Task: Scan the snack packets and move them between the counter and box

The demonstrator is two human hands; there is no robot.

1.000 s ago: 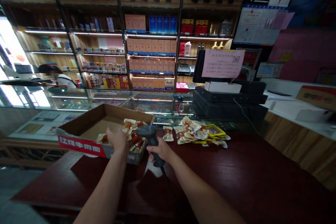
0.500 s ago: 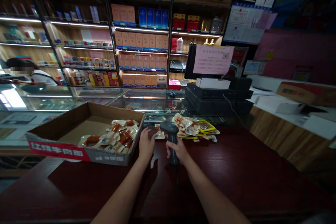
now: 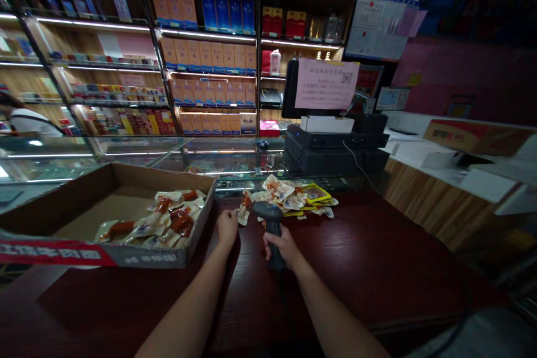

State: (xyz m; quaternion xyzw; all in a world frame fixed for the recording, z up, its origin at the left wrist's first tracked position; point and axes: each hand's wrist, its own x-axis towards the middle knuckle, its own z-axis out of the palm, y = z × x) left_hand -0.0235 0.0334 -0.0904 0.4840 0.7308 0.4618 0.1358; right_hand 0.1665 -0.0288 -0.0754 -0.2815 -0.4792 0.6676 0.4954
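One black pistol-shaped plastic scanner [image 3: 268, 211] was gripped low by the right hand [image 3: 285, 244] (apparently to free its head); the left hand [image 3: 227, 227] pinched a plastic-wrapped reddish tubular sausage [image 3: 244, 208].

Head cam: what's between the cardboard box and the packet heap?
In the head view, the left hand and a single sealed packet at its fingertips lie between the cardboard box and the packet heap.

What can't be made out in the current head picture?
Head view:
Black plastic handheld scanner: part of its handle, behind the right hand.
Clear plastic sausage packet: whether the left hand pinches it; the hand hides this.
Open brown cardboard box: left end, beyond the picture's edge.
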